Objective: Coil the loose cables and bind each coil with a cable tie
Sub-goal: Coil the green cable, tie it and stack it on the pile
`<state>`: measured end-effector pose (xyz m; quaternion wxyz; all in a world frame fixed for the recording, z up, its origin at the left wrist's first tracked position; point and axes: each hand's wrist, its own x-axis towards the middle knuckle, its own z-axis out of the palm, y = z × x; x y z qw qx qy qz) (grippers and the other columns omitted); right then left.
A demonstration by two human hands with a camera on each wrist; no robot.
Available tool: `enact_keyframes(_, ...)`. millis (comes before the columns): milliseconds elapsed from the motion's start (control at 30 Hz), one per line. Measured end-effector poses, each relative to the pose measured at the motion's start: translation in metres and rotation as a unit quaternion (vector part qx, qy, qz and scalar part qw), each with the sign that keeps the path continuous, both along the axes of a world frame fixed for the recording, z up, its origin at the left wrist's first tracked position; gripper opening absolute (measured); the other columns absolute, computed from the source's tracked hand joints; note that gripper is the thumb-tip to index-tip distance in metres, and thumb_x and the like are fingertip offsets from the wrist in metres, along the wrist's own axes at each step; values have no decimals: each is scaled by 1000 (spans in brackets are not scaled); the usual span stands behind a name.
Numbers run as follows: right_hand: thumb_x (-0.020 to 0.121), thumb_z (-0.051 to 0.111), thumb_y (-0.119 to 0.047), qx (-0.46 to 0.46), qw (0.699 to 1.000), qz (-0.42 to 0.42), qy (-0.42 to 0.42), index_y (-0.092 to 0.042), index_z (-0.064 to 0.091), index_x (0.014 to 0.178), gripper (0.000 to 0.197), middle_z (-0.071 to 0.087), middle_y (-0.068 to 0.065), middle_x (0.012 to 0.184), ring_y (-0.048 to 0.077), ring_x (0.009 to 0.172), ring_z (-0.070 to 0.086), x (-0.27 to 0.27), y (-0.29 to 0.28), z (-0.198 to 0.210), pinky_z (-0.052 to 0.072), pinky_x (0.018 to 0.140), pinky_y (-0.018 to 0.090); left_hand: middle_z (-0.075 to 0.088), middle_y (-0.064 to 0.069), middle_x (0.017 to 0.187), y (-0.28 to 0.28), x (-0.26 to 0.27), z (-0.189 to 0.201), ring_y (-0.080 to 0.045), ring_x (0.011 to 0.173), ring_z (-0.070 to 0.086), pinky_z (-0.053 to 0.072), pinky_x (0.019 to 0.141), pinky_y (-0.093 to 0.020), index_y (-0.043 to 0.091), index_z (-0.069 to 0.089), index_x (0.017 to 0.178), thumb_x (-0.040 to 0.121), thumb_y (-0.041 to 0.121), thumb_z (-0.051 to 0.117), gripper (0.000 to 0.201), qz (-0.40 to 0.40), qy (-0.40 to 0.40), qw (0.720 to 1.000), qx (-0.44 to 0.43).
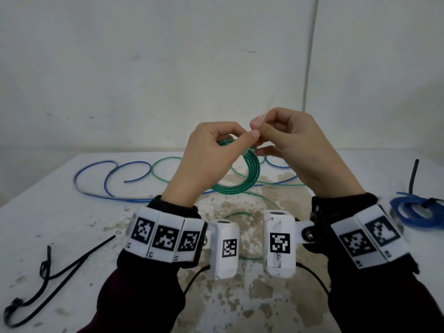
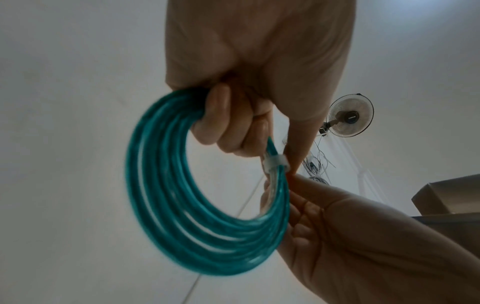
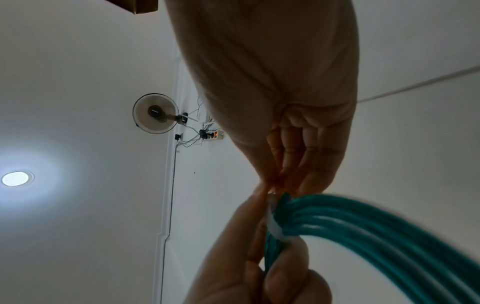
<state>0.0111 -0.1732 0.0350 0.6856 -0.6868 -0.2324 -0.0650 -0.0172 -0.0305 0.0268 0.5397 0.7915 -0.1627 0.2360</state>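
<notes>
A green cable coil [image 1: 242, 179] hangs in the air above the table, with my left hand [image 1: 216, 150] gripping its upper part. In the left wrist view the fingers [image 2: 221, 123] curl round the coil [image 2: 182, 205]. A pale translucent cable tie [image 2: 275, 162] wraps the strands just below the left thumb. My right hand [image 1: 283, 138] pinches the tie's tail between thumb and forefinger, right above the coil. The right wrist view shows the tie band [image 3: 272, 226] round the green strands [image 3: 363, 222], close under the right fingertips [image 3: 288, 170].
On the stained white table [image 1: 72, 224] lie a loose blue cable [image 1: 96, 179] and a loose green cable [image 1: 168, 162] behind the hands. A bound blue coil [image 1: 418, 210] sits at the right edge. Black ties [image 1: 48, 267] lie front left, another [image 1: 413, 174] stands far right.
</notes>
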Motion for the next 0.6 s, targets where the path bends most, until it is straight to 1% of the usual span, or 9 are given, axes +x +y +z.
enact_keyframes(67, 89, 62, -8, 11, 1000, -21, -19, -7, 59, 77, 12, 64, 3, 70, 9, 60, 63, -1, 1, 1, 56, 60, 24, 61, -24, 67, -1, -1, 1, -35, 56, 40, 33, 55, -37, 33, 70, 65, 86, 36, 64, 21, -17, -16, 1000, 12)
enact_keyframes(133, 90, 62, -8, 21, 998, -46, -38, -9, 58, 76, 14, 62, 3, 67, 8, 59, 61, -2, 4, 1, 53, 54, 23, 63, -28, 75, 0, 0, 3, -37, 60, 50, 39, 56, -40, 33, 69, 67, 87, 36, 63, 22, -21, -22, 999, 27)
enact_keyframes(200, 91, 60, -12, 13, 997, -53, -47, -9, 59, 81, 11, 62, 2, 67, 8, 60, 61, -4, 7, 3, 50, 50, 22, 63, -13, 60, 3, -2, 6, -18, 46, 44, 34, 47, -22, 25, 68, 69, 91, 28, 61, 23, -30, -9, 999, 15)
enact_keyframes(267, 94, 57, -20, -39, 999, -22, -20, -8, 61, 93, 13, 66, 3, 73, 7, 65, 63, -5, 3, 7, 51, 51, 23, 46, 9, 44, 4, -5, 8, -5, 39, 30, 26, 40, -15, 8, 67, 78, 94, 22, 57, 23, -36, 20, 998, -45)
enact_keyframes(333, 95, 54, -26, -110, 993, 48, 23, -7, 61, 106, 23, 71, 8, 83, 11, 75, 66, -7, -6, 7, 58, 62, 30, 33, 7, 48, 6, -5, 9, -8, 41, 22, 21, 41, -18, 6, 66, 84, 95, 23, 55, 24, -24, 32, 993, -108)
enact_keyframes(400, 94, 55, -22, -146, 985, 86, 24, -4, 63, 106, 22, 71, 10, 86, 15, 80, 67, -9, -11, 7, 59, 74, 33, 32, -1, 56, 10, -4, 10, -10, 42, 22, 22, 42, -22, 7, 66, 92, 98, 22, 50, 24, -31, 44, 989, -138)
enact_keyframes(467, 93, 57, -16, -136, 988, 69, 8, -1, 65, 101, 19, 69, 8, 79, 13, 75, 65, -9, -13, 7, 58, 74, 28, 38, -4, 62, 14, -3, 10, -10, 44, 28, 32, 44, -23, 7, 65, 103, 100, 15, 43, 24, -81, 62, 984, -146)
enact_keyframes(533, 93, 57, -15, -125, 991, 49, 0, -2, 66, 95, 15, 67, 6, 74, 12, 70, 63, -9, -13, 9, 57, 69, 24, 51, -4, 67, 19, -3, 9, -12, 49, 42, 45, 54, -24, 6, 62, 113, 100, 9, 39, 26, -123, 72, 980, -137)
enact_keyframes(600, 92, 58, -13, -130, 990, 47, -1, -2, 66, 93, 14, 67, 7, 73, 13, 69, 63, -10, -13, 9, 57, 68, 26, 62, -4, 70, 23, -3, 9, -14, 55, 55, 51, 63, -24, 3, 59, 117, 100, 6, 40, 26, -130, 78, 981, -119)
